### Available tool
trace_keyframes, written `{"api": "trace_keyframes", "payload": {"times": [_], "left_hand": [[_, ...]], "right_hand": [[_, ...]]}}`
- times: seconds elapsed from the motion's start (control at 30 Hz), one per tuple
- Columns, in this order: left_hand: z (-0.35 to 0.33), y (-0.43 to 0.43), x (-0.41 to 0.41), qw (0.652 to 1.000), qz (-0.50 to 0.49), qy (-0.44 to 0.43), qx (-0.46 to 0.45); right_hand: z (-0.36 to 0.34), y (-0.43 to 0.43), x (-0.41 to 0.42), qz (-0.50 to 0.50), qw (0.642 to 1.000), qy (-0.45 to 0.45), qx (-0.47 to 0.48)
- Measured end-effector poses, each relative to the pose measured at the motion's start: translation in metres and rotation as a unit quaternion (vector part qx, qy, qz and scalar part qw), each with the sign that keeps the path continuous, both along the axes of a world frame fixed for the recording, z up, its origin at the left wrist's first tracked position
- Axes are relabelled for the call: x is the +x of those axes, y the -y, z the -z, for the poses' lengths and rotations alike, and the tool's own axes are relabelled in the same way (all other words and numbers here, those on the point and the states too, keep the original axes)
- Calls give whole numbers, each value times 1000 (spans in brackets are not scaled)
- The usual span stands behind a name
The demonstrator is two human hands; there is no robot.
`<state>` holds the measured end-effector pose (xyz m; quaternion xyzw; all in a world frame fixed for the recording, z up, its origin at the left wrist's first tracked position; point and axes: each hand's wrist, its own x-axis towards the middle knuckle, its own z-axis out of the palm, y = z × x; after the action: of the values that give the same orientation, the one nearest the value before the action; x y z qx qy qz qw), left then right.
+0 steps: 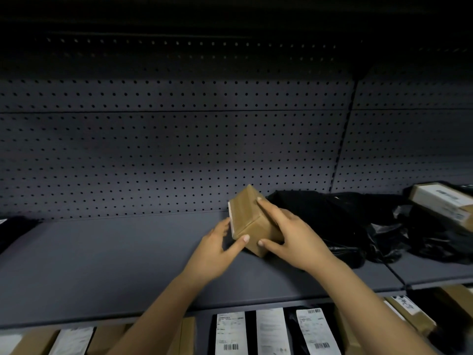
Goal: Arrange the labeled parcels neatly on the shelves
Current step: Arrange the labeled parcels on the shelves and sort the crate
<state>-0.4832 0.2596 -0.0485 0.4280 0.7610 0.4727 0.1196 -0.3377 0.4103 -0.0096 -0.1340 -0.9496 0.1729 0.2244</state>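
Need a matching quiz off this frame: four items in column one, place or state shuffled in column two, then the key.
Column 1
1. small cardboard box
2. black poly-bag parcels
3. white-labelled box
4. barcode-labelled parcels

Column 2
A. in a row below the grey shelf
B. tilted, gripped by left hand and right hand
C. far right, atop black poly-bag parcels
D. lying on the grey shelf, right of the hands

Pairs: 1-B, 2-D, 3-C, 4-A
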Motion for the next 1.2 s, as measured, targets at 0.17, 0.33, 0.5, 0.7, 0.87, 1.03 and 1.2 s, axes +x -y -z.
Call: {"api": "trace_keyframes", "payload": {"times": [0.17, 0.33, 0.5, 0.7, 0.87, 1.03, 1.2], "left_hand": [[-11, -1, 1, 999, -3, -19, 47], [-17, 4, -6, 995, -22, -93, 39], [-16, 7, -6, 994, -27, -107, 27], [-22, -1, 0, 986, 7, -168, -1], [-18, -5, -6, 990, -34, -129, -41], [-1, -7, -4, 997, -4, -35, -67], [-5, -4, -3, 999, -15, -34, 5]], "right_hand": [[5, 5, -5, 13, 997, -53, -61], [19, 11, -12, 16, 992, -57, -107], [16, 10, -16, 16, 997, -64, -50], [10, 4, -11, 17, 999, -37, 18], [3, -6, 2, 72, 997, -1, -8], [0, -8, 5, 75, 996, 34, -32], [3, 3, 2, 57, 994, 13, -89]]}}
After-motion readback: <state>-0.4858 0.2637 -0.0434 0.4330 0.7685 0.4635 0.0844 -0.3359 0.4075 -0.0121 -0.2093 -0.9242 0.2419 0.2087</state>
